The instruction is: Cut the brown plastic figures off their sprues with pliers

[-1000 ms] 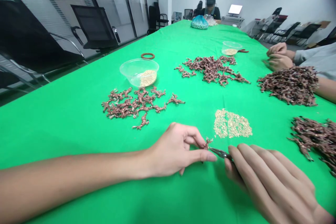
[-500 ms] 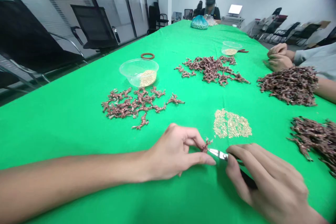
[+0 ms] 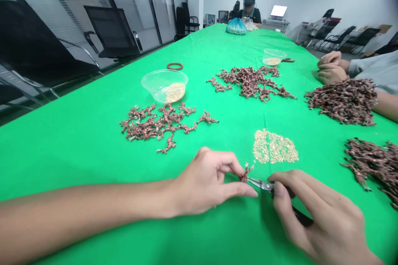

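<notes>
Between the thumb and fingers of my left hand (image 3: 214, 180) is a small brown deer figurine (image 3: 245, 174), its pale antlers pointing up; most of its body is hidden by the fingers. My right hand (image 3: 323, 211) is closed round the dark handles of pliers (image 3: 264, 185). Their slim metal jaws reach the figurine at my left fingertips; whether they grip it I cannot tell. Beyond the pliers, a flat patch of tiny gold pieces (image 3: 281, 148) lies on the green cloth (image 3: 124, 223). Left of it lies a loose group of brown figurines (image 3: 155, 124).
A clear bowl (image 3: 152, 83) with gold pieces stands behind the left figurines, near a brown ring (image 3: 174, 66). More figurines are heaped at centre (image 3: 248, 80) and right (image 3: 345, 101). A co-worker's hands (image 3: 331, 68) rest at the right edge. Farther back are another bowl (image 3: 269, 56) and a blue bag (image 3: 235, 27).
The pliers and my right hand have shifted slightly right and down. The figurine in my left fingers has moved slightly right. The heaps and bowls are unchanged.
</notes>
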